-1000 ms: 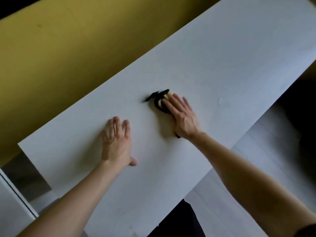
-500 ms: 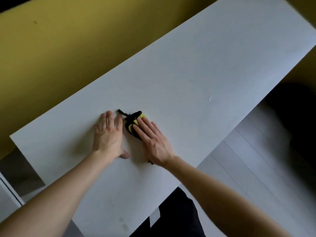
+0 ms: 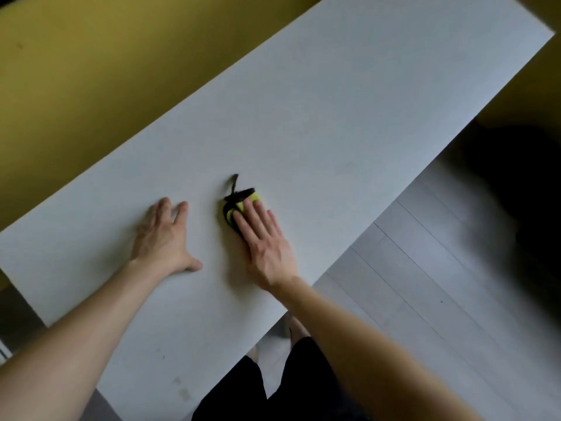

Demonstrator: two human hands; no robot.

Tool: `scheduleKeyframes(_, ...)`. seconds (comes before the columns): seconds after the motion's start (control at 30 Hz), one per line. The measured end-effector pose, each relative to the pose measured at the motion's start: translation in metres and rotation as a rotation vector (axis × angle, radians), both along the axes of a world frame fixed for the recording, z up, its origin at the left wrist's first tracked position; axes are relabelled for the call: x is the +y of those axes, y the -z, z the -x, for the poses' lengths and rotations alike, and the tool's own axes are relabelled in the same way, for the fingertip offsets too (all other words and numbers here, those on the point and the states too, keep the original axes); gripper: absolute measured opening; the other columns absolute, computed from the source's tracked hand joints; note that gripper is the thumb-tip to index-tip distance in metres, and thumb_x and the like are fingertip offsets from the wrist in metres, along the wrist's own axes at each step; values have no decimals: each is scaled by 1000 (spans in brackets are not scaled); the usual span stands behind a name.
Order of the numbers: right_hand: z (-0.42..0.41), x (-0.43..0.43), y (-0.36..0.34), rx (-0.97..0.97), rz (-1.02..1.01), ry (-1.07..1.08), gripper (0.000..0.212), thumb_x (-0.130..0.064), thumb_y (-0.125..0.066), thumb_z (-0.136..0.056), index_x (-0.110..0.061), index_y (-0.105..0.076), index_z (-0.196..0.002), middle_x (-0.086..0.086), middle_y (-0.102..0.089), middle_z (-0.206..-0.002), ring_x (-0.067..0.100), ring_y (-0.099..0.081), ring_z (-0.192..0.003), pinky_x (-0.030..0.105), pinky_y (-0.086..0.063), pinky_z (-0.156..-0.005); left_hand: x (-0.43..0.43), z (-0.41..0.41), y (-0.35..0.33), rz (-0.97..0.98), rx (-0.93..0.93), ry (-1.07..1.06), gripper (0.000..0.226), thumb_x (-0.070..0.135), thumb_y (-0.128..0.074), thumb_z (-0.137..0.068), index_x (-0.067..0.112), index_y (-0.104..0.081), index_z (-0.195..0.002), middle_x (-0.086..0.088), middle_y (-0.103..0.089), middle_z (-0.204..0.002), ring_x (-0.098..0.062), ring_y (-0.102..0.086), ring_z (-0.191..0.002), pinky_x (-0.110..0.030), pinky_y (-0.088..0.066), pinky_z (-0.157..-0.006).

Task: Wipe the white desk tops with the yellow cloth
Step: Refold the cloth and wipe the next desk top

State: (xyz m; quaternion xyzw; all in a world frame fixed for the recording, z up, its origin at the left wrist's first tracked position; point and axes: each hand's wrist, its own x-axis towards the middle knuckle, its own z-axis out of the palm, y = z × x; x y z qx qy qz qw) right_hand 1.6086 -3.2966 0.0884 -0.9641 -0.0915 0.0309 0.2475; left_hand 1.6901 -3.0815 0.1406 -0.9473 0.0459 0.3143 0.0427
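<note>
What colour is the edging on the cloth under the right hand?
Black, around the yellow cloth beneath the right hand; head view.

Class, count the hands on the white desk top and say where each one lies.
2. The left hand lies flat on the white desk top; the right hand, beside it to the right, presses the yellow cloth. No others seem hidden.

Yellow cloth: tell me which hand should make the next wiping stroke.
Right. The right hand presses flat on the yellow cloth; the left hand rests bare on the white desk top, apart from it.
</note>
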Motion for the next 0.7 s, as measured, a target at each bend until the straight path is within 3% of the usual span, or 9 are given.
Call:
scheduleKeyframes(0.07, 19, -7, -3, 31, 20, -241, 66, -18, -41, -108, -20, -25, -172, 4, -12, -182, 25, -1, -169, 49, -9, -136, -20, 3, -4, 26, -20, 14, 153, 60, -101, -55, 24, -9, -173, -12, -3, -180, -32, -7, -168, -51, -31, -131)
scheduleKeyframes(0.13, 5, -55, -1, 13, 62, -283, 74, -16, -43, -101, -21, -24, -173, 2, -10, -182, 24, 0, -169, 50, -5, -136, -43, 6, -9, 37, -28, 42, 150, 58, -100, -59, 26, -7, -173, -10, -3, -181, -30, -6, -168, -49, -33, -130)
scheduleKeyframes(0.27, -58, -201, 5, 53, 170, 91, 96, -3, -58, -83, -18, -25, -172, 7, -11, -181, 28, -4, -169, 53, -7, -136, -91, 12, -15, 76, -30, 84, 150, 62, -97, -63, 30, -1, -174, -8, 3, -182, -29, -1, -169, -47, -27, -132)
scheduleKeyframes(0.37, -84, -248, 4, 65, 137, 411, 85, -7, -53, -91, -19, -26, -171, 4, -7, -182, 28, -7, -168, 51, -18, -135, -117, 18, -9, 94, -23, 99, 151, 62, -98, -61, 36, -1, -173, -7, 7, -182, -29, 2, -170, -46, -22, -135)
scheduleKeyframes(0.43, -75, -211, 7, 19, 76, 509, 74, -12, -50, -99, -15, -30, -170, 8, -12, -181, 31, -10, -168, 53, -22, -134, -120, 19, -4, 94, -35, 87, 152, 61, -100, -58, 39, -2, -173, -6, 8, -183, -28, 3, -170, -46, -20, -136)
scheduleKeyframes(0.5, -35, -149, 12, -42, 52, 430, 70, -11, -55, -102, -8, -34, -168, 17, -19, -179, 35, -11, -167, 54, -17, -134, -121, 20, -1, 81, -39, 84, 154, 64, -100, -57, 42, -1, -173, -4, 8, -183, -26, 4, -170, -45, -21, -135)
scheduleKeyframes(0.6, 30, -72, 5, -5, -49, 7, 70, -10, -54, -103, -13, -33, -169, 12, -18, -180, 30, -5, -168, 51, -10, -136, -119, 21, -1, 94, -57, 91, 151, 66, -100, -53, 43, -10, -172, -2, 5, -184, -24, 1, -170, -46, -26, -132)
scheduleKeyframes(0.7, 31, -107, 4, 34, 4, -217, 76, -17, -47, -97, -21, -30, -171, 5, -15, -181, 26, -5, -168, 51, -7, -136, -123, 21, -1, 78, -52, 73, 150, 65, -101, -54, 42, -11, -172, -3, 5, -184, -24, 1, -170, -43, -22, -134)
